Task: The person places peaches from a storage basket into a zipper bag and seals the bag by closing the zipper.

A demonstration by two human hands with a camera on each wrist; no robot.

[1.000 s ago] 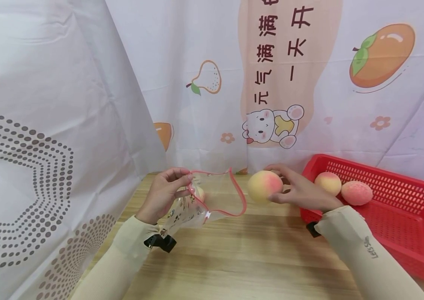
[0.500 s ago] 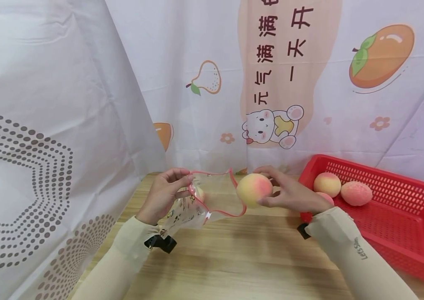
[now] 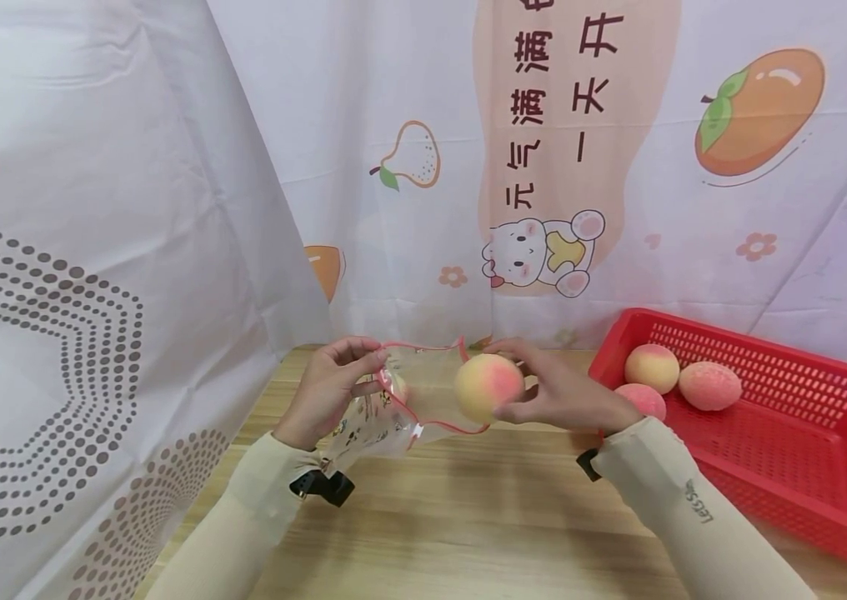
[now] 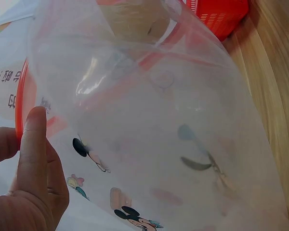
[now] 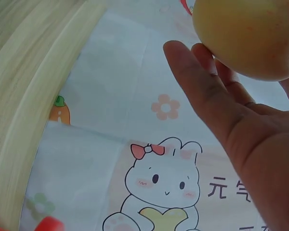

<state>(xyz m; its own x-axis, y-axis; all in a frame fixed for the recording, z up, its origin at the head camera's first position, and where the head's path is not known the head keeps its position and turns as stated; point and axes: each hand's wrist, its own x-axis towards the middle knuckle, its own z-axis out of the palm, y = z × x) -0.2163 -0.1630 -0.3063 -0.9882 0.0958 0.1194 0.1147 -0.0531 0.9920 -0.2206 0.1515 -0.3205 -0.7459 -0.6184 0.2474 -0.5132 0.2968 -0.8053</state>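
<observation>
The right hand point(image 3: 554, 393) curls its fingers point(image 5: 197, 86) and thumb round a round yellow-pink peach point(image 3: 488, 387), holding it at the red-rimmed mouth of a clear plastic zip bag printed with cartoon mice point(image 3: 401, 400). The left hand point(image 3: 329, 387) pinches the near rim of that bag between thumb point(image 4: 33, 144) and fingertips, keeping the mouth open above the light wooden tabletop point(image 3: 468, 517). A small pink shape shows faintly through the bag near the left fingers. To the right, a red perforated plastic basket point(image 3: 791, 433) rests on the table, holding three more peaches point(image 3: 709, 385). A white printed curtain with fruit and a cartoon bear point(image 3: 543, 254) hangs behind.
</observation>
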